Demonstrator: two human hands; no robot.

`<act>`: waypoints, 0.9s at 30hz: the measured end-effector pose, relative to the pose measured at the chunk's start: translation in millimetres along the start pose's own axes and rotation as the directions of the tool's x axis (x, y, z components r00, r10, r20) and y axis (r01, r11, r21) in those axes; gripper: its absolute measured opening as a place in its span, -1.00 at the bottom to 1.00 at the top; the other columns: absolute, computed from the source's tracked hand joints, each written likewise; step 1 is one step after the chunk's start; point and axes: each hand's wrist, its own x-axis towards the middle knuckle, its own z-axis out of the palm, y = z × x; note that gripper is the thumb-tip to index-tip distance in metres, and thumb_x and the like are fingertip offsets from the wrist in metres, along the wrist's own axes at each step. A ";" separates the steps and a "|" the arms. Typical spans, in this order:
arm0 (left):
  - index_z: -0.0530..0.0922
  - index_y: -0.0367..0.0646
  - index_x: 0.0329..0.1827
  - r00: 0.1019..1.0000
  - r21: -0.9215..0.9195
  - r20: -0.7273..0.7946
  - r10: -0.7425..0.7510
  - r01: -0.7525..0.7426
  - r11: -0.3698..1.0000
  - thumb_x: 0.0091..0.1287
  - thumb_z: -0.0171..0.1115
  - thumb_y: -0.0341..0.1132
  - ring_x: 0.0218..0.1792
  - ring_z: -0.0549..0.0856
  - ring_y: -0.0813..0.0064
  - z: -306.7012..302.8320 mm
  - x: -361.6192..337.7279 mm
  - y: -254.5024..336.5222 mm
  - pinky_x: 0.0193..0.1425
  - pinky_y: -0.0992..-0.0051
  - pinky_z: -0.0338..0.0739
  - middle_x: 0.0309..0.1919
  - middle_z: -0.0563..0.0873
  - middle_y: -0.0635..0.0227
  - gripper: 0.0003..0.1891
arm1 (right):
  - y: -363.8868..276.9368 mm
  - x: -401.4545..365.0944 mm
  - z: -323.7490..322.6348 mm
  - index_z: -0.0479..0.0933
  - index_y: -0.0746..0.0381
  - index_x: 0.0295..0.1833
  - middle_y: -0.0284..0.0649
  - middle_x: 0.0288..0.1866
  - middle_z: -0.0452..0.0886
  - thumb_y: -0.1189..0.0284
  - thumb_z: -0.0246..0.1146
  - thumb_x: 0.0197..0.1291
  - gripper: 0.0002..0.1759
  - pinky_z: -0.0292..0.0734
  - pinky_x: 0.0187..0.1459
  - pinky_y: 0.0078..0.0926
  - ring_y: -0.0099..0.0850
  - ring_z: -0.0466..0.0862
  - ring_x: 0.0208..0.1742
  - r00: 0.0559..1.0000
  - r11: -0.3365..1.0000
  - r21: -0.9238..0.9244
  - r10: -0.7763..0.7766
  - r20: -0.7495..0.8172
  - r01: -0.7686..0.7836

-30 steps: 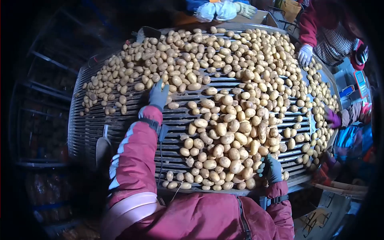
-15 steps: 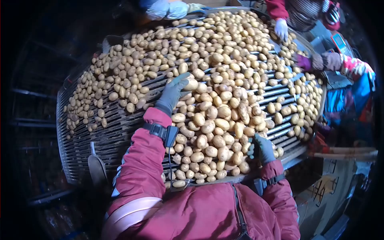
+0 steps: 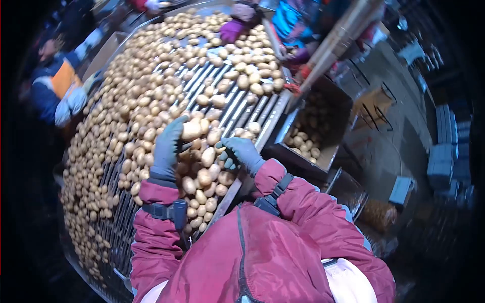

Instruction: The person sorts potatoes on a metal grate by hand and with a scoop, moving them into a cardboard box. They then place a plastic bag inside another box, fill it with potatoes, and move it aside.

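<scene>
- potatoes (image 3: 146, 96) are lying in a thick heap across the roller worktop (image 3: 233, 108), crowding right up to the near edge in front of us.
- we are curling our gloved left hand (image 3: 169, 146) around a large potato (image 3: 191, 131) on top of the pile, fingers above it and thumb below.
- we are resting our gloved right hand (image 3: 241, 152) on the heap at the worktop's right rim, fingers bent; we cannot tell whether it is gripping anything.
- a crate (image 3: 339, 113) just beside that rim is holding more potatoes.
- a co-worker's purple-gloved hand (image 3: 232, 30) is reaching in at the far end, and another's white glove (image 3: 70, 101) is showing at the left side.
</scene>
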 end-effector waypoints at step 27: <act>0.28 -0.10 0.67 0.915 0.728 0.324 0.240 -0.403 0.555 0.46 0.33 0.03 0.49 0.47 0.04 299.7 87.4 -33.3 0.58 0.21 0.34 0.47 0.49 -0.05 -0.21 | -17.0 -85.8 -291.3 0.53 0.28 0.39 -0.03 0.08 0.73 0.30 0.17 0.52 -0.56 0.75 -0.28 -0.45 -0.31 0.78 -0.31 0.948 0.904 0.392 -0.043 -0.314 0.171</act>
